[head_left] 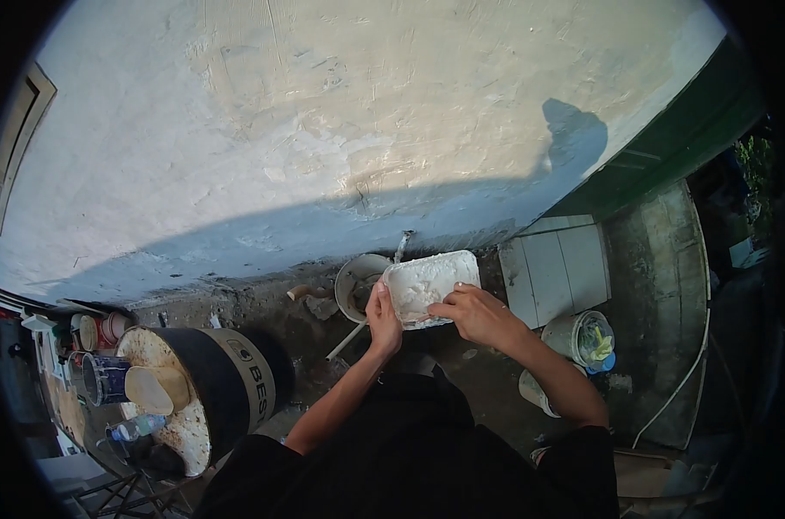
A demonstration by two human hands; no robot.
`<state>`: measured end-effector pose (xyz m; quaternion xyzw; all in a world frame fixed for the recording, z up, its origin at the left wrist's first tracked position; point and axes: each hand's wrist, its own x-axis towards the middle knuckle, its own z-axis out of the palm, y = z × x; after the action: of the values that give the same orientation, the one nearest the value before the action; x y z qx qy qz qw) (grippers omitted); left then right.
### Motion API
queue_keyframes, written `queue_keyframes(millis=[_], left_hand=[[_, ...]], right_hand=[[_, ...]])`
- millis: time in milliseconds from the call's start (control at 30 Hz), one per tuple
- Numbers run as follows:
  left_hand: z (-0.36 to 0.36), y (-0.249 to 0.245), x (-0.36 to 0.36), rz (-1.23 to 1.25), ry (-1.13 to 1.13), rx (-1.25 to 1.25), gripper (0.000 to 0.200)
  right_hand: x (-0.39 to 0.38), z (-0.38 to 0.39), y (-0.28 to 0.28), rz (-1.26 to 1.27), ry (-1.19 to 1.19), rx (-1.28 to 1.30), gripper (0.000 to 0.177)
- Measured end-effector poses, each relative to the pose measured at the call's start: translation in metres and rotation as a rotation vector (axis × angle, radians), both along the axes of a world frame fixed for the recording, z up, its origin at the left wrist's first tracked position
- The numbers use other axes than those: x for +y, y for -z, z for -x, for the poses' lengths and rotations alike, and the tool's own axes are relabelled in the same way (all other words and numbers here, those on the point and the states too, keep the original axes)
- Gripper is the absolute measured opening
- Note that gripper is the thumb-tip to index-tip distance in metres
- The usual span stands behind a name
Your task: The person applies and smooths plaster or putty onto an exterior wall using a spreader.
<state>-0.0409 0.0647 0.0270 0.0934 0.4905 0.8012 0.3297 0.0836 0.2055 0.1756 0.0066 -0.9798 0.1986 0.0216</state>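
A white rectangular tray (454,262) with white paste (420,292) smeared inside is held in front of my body. My left hand (384,318) grips its left side, thumb along the rim. My right hand (479,315) is at the tray's near right edge, its fingers curled down toward the paste. Whatever those fingers hold is too small and too hidden to name. Just behind the tray, a pale round bucket (354,281) stands on the ground, partly covered by the tray and my left hand.
Ahead rises a patchy plastered wall (323,130), with a short pipe (403,245) at its foot. On the left lies a dark drum (237,372) beside cups and a plastic bottle (139,426). Buckets (574,337) stand at right near white tiles (557,268).
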Motion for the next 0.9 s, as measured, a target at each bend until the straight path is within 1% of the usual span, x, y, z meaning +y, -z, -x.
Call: queue_keyframes(millis=[100, 167, 267, 367, 467, 567, 667, 767, 867, 900], left_hand=[[-0.001, 0.004, 0.0, -0.018, -0.025, -0.054, 0.042], [-0.003, 0.005, -0.001, 0.005, -0.022, -0.016, 0.042], [0.0, 0.002, 0.001, 0.02, -0.021, 0.034, 0.042], [0.003, 0.002, 0.001, 0.004, -0.025, 0.038, 0.043], [0.002, 0.004, -0.001, 0.004, -0.03, 0.04, 0.044], [-0.003, 0.003, 0.001, 0.0, -0.03, 0.028, 0.045], [0.0, 0.002, 0.002, 0.02, -0.025, 0.062, 0.046], [0.001, 0.003, -0.001, 0.038, -0.013, 0.077, 0.046], [0.001, 0.002, -0.002, 0.031, -0.011, 0.067, 0.047], [0.0, 0.002, -0.001, 0.028, -0.016, 0.062, 0.047]], right_hand=[[-0.018, 0.003, 0.009, -0.056, 0.03, 0.01, 0.032], [-0.024, 0.004, 0.017, -0.111, 0.081, 0.041, 0.029], [-0.025, 0.004, 0.026, -0.077, 0.182, 0.137, 0.034], [-0.015, 0.003, 0.017, 0.011, 0.193, 0.175, 0.035], [-0.004, 0.002, 0.0, 0.035, 0.244, 0.179, 0.036], [-0.008, 0.007, -0.001, -0.076, 0.267, 0.199, 0.036], [-0.018, 0.01, 0.014, -0.108, 0.147, 0.123, 0.036], [-0.023, 0.004, 0.008, -0.161, 0.067, 0.047, 0.035], [-0.016, 0.0, 0.007, -0.15, 0.069, 0.092, 0.034], [-0.014, 0.002, 0.007, -0.174, 0.105, 0.124, 0.035]])
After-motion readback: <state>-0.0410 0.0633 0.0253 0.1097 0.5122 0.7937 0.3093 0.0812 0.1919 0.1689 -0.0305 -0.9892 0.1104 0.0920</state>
